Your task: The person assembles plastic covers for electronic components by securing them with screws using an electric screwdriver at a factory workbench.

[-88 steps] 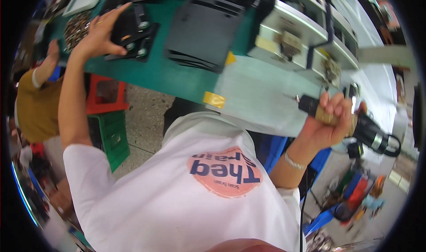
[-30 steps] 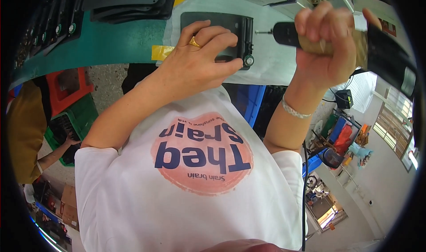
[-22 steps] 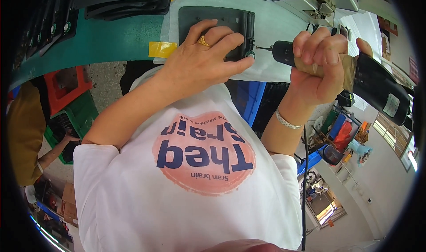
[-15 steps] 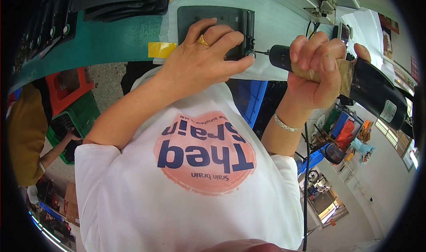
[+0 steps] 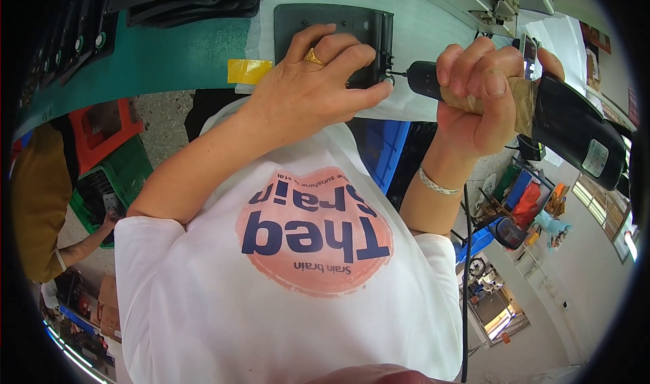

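Observation:
A dark grey rectangular panel (image 5: 290, 29) lies on the white-covered bench in front of me. My left hand (image 5: 325, 76) grips it from above, its bent fingers pressed on the surface. The left thumb reaches the panel's right edge beside a small round part (image 5: 388, 81). My right hand (image 5: 484, 89) is wrapped around a black electric screwdriver (image 5: 575, 127) with tan tape on its grip. The tool lies nearly level, and its thin bit points left at the panel's right edge, close to the thumb. Whether the bit sits in a screw is too small to tell.
Stacked black panels (image 5: 196, 2) lie at the far left, with more dark parts (image 5: 88, 42) beyond. Yellow tape (image 5: 248, 71) marks the bench edge. Grey equipment (image 5: 487, 5) stands at the back right. At lower left, another person's hand (image 5: 110, 218) reaches into a green crate (image 5: 132, 167).
The panel, my left hand and the screwdriver bit have shifted very slightly away from me. My right hand stays closed on the tool. In the crate, the other person's hand has moved a little.

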Demonstrator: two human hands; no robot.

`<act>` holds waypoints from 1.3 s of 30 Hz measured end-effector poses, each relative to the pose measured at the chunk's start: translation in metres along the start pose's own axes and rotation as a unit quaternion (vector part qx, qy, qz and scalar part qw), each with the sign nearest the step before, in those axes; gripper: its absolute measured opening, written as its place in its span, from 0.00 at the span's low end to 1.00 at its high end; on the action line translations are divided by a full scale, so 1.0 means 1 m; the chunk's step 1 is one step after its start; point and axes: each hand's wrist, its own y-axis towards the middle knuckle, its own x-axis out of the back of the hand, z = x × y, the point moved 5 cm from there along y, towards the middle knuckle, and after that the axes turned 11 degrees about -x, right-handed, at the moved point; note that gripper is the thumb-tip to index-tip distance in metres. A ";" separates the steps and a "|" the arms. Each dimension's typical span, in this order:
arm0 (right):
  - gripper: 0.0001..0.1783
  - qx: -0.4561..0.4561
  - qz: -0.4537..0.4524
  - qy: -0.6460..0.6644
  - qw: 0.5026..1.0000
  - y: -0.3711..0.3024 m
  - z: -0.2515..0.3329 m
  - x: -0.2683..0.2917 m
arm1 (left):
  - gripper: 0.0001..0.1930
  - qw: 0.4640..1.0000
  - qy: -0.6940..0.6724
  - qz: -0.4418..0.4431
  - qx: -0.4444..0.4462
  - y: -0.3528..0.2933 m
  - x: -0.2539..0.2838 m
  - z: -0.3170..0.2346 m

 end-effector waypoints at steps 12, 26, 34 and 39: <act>0.16 -0.016 0.043 -0.052 0.998 -0.003 0.003 -0.003 | 0.21 1.000 -0.009 -0.019 0.009 0.003 0.000 0.000; 0.28 0.000 -0.021 -0.060 0.998 -0.001 0.001 -0.015 | 0.22 0.999 -0.035 -0.026 0.010 0.002 0.002 0.002; 0.29 0.059 -0.052 -0.084 0.993 -0.009 -0.003 -0.019 | 0.22 0.998 -0.051 -0.024 0.004 0.006 0.007 0.004; 0.33 0.034 -0.002 -0.096 0.995 0.000 0.005 -0.011 | 0.22 0.999 -0.047 -0.022 0.004 0.002 0.000 0.002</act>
